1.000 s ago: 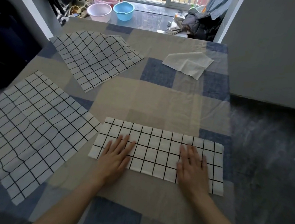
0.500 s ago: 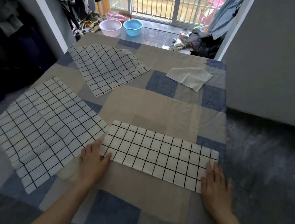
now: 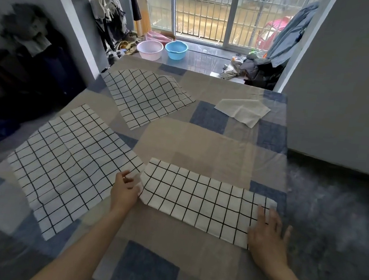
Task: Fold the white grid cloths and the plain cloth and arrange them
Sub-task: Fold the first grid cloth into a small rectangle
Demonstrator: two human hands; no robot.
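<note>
White grid cloth, folded (image 3: 204,203), lies as a long strip on the patchwork bed cover (image 3: 201,146), directly ahead of both hands. Only the head view is available.

Head view:
- Long axis of the strip runs left to right across the person, tilted slightly so the right end sits nearer the body than the left end.
- Left hand (image 3: 124,191) at the strip's left short end; fingers curled, thumb and fingertips pinching that end, which looks slightly lifted off the cover.
- Right hand (image 3: 268,232) at the right short end; fingers straight and spread, lying flat on the cloth near its corner, gripping nothing.
- So each hand has one end of the strip; neither has to reach.
- Judgement: next fold is end over end along the long axis. The left hand already has a grip, so left end carried toward the right, with the flat right hand as anchor, looks likely. Cannot tell the direction for certain.
- Risk, as judged: layers slipping apart if only the top ply is pinched; not resolvable here.

Other task cloths:
- Near grid cloth (image 3: 72,166), open flat, just beside the left hand, its edge almost touching the strip.
- Far grid cloth (image 3: 145,97), open and rumpled, well beyond on the left.
- Plain cloth (image 3: 243,111), far right of the bed, well apart from both hands
</note>
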